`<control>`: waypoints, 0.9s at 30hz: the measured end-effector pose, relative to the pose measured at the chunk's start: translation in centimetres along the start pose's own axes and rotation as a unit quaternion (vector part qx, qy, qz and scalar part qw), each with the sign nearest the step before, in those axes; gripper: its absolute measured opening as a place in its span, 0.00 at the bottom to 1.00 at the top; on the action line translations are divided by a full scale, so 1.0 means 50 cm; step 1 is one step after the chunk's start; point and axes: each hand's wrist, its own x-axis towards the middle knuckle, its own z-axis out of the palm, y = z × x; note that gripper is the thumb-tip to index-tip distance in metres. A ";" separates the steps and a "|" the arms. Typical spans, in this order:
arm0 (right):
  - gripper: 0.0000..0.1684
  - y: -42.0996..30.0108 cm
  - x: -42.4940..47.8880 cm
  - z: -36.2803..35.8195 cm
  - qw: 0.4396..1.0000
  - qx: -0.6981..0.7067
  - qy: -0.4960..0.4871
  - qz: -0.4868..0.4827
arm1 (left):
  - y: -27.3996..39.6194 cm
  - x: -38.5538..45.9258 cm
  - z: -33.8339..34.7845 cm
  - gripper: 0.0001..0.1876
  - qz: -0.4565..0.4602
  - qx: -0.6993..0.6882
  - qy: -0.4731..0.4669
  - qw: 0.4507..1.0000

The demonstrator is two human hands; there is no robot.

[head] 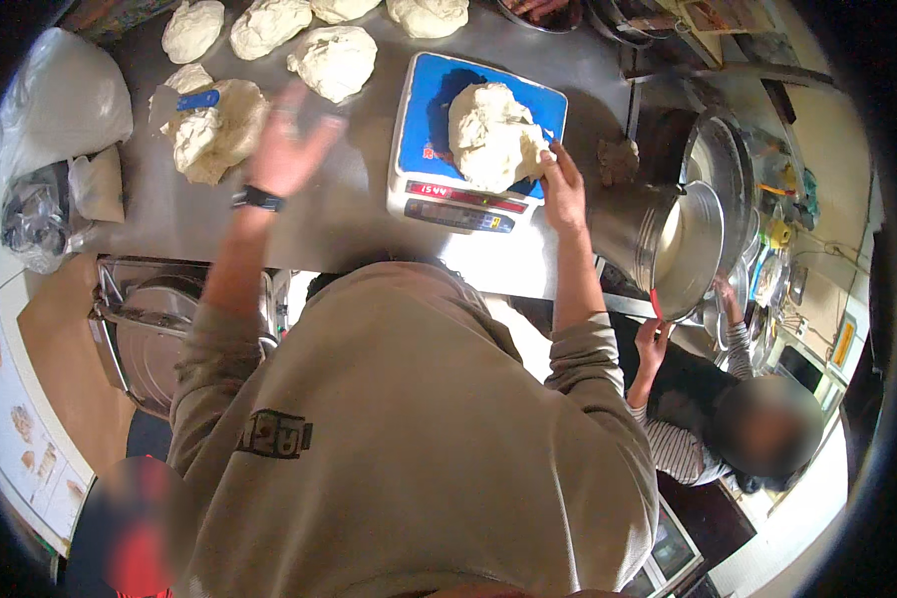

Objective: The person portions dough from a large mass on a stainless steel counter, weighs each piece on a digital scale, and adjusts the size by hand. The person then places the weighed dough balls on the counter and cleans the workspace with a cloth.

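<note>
On the blue top of a digital scale [411,172] rests a rough lump of pale dough [493,138]. My right hand [566,183] grips the lump's right edge between thumb and fingers. Blurred by motion, my left hand [291,153] is over the steel table to the left of the scale, fingers apart and holding nothing. Just beyond it, a dough scraper with a blue handle [198,99] lies on a floury, torn piece of dough [239,112]. Farther back sits a dough lump [336,62], with several others along the table's far side.
A large metal pot [628,232] stands right of the table [329,217]. Beside it, a person in striped sleeves [676,448] touches a metal bowl [691,254]. White sacking [75,90] and a plastic bag [37,224] lie left. Another person [138,523] is at lower left.
</note>
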 end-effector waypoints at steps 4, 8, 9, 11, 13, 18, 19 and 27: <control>0.41 -0.006 -0.003 0.039 1.000 0.016 -0.006 -0.018 | 0.118 0.032 0.262 0.59 0.023 -0.299 -0.175 0.938; 0.45 -0.051 -0.005 0.058 0.997 0.011 -0.069 0.024 | 0.168 0.086 0.351 0.64 -0.046 -0.345 -0.250 0.903; 0.49 -0.063 0.001 0.062 0.993 -0.004 -0.119 0.018 | 0.177 0.093 0.353 0.67 -0.006 -0.321 -0.240 0.916; 0.52 -0.074 0.018 0.078 0.985 0.025 -0.167 0.017 | 0.185 0.105 0.345 0.70 -0.054 -0.279 -0.296 0.912; 0.50 -0.072 0.039 0.093 0.980 0.056 -0.193 0.013 | 0.189 0.114 0.339 0.73 -0.078 -0.289 -0.296 0.907; 0.42 -0.026 0.105 0.075 0.978 0.042 -0.200 0.036 | 0.195 0.126 0.356 0.62 -0.053 -0.309 -0.245 0.918; 0.42 -0.013 0.124 0.067 0.979 0.017 -0.202 0.039 | 0.194 0.125 0.361 0.59 -0.042 -0.301 -0.237 0.923; 0.44 -0.019 0.182 0.057 0.950 0.075 -0.192 0.234 | 0.219 0.147 0.369 0.37 -0.231 -0.309 -0.247 0.889</control>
